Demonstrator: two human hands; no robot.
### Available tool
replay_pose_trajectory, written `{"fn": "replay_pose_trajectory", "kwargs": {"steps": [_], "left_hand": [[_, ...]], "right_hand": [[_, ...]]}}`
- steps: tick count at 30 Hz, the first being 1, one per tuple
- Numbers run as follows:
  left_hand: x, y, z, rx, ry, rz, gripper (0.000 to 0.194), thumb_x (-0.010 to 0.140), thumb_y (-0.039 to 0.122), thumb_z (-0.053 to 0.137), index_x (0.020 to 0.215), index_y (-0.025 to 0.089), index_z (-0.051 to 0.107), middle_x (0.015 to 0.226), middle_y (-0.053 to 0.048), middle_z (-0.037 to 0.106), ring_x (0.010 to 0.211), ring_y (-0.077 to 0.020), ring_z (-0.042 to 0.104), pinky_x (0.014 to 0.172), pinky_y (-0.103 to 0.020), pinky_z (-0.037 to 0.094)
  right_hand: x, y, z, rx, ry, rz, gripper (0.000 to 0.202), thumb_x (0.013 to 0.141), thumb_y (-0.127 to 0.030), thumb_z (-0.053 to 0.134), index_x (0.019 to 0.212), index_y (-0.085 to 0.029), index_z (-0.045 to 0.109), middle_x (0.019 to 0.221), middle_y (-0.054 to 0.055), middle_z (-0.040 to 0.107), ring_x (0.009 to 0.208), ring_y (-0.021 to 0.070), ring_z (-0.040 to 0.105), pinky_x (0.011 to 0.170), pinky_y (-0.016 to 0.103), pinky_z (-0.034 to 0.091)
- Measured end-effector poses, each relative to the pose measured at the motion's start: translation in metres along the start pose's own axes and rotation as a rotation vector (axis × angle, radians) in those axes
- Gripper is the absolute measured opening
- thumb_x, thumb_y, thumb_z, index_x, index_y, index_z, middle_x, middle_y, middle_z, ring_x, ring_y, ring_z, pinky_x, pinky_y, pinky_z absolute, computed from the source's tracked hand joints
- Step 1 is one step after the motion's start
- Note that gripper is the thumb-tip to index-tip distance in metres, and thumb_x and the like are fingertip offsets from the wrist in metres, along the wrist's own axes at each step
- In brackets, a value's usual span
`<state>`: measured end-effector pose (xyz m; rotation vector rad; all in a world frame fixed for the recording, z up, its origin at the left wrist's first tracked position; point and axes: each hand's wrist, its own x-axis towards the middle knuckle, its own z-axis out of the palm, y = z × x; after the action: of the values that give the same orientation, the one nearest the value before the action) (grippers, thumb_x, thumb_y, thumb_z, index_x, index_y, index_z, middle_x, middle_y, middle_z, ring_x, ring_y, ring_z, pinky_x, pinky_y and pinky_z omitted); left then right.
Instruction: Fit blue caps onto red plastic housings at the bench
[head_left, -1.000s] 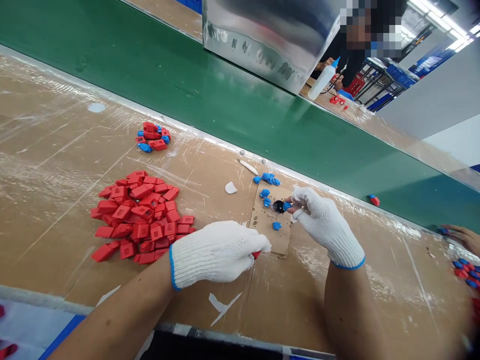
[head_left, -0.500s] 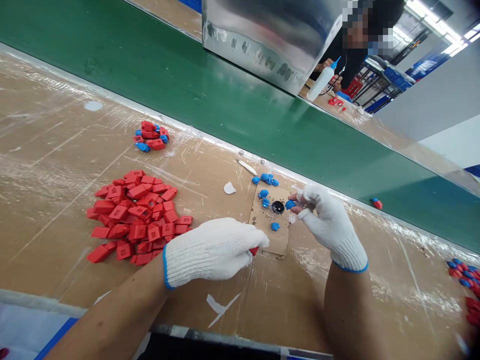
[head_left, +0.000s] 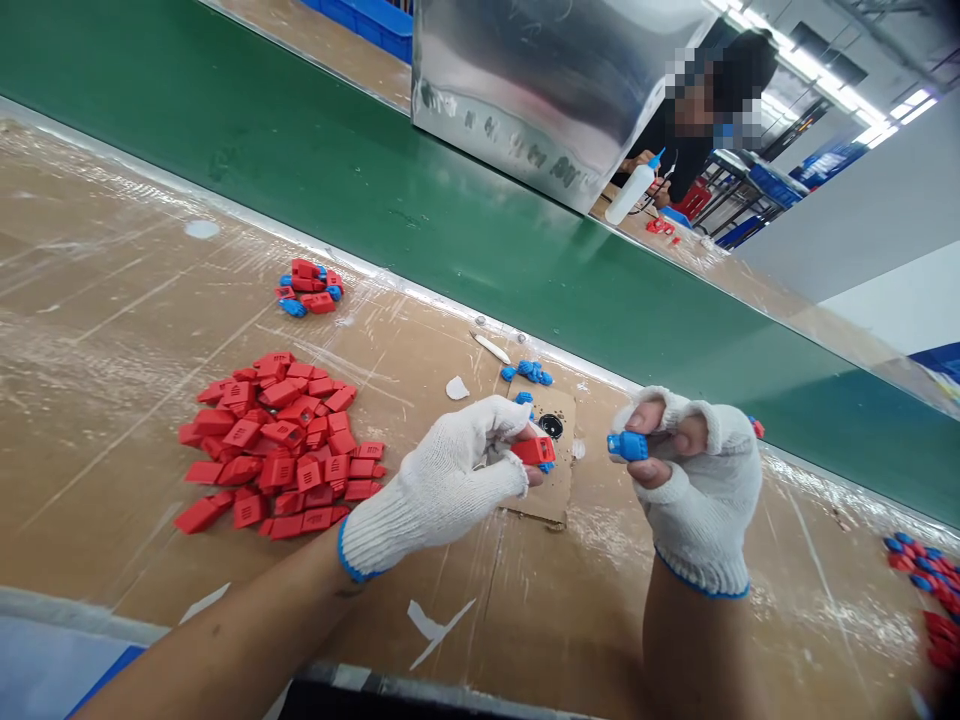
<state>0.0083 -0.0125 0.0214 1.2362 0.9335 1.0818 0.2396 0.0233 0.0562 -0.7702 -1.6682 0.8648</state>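
Observation:
My left hand (head_left: 469,470), in a white glove with bare fingertips, pinches a red plastic piece (head_left: 534,451) with an opening at its end. To its right, my right hand (head_left: 694,475), gloved the same way, grips a small blue plastic piece (head_left: 628,446) between thumb and fingers. The two pieces are held apart, facing each other. Below and behind them lies a cardboard piece (head_left: 551,505) bearing a small round black dish (head_left: 550,427). Several blue pieces (head_left: 528,372) sit at the cardboard's far edge; others on it are partly hidden by my left hand.
A large heap of red pieces (head_left: 277,440) lies left, with a small red-and-blue pile (head_left: 309,287) behind it. A white pen-like tool (head_left: 491,347) rests near the green conveyor belt (head_left: 315,170). Beyond stand a metal box (head_left: 525,100), a bottle (head_left: 630,193) and another person.
My right hand has lifted the blue piece away from the black dish, toward me and right. My left hand has turned and risen, bringing the red piece into clear view.

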Motion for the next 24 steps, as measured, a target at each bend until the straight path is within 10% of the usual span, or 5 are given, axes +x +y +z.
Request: {"fn": "replay_pose_trajectory", "kwargs": {"steps": [18,24], "left_hand": [[-0.005,-0.003,0.002,-0.048,-0.065,0.174,0.003,0.098,0.019,0.062,0.095,0.019,0.060,0.087,0.000,0.059,0.076,-0.0120,0.052,0.069,-0.026,0.045],[-0.006,-0.007,0.003,-0.125,-0.199,0.171,0.041,0.115,0.047,0.041,0.093,0.018,0.059,0.080,0.000,0.057,0.071,-0.0136,0.050,0.072,-0.030,0.046]], "right_hand": [[-0.015,-0.016,0.027,-0.013,-0.097,0.000,0.027,0.095,-0.019,0.080,0.093,-0.029,0.055,0.102,0.001,0.070,0.093,0.0218,0.073,0.083,0.043,0.065],[-0.020,-0.010,0.025,-0.120,-0.076,-0.001,0.026,0.096,-0.020,0.077,0.087,-0.028,0.054,0.101,0.004,0.071,0.099,0.0255,0.072,0.085,0.047,0.063]]}}
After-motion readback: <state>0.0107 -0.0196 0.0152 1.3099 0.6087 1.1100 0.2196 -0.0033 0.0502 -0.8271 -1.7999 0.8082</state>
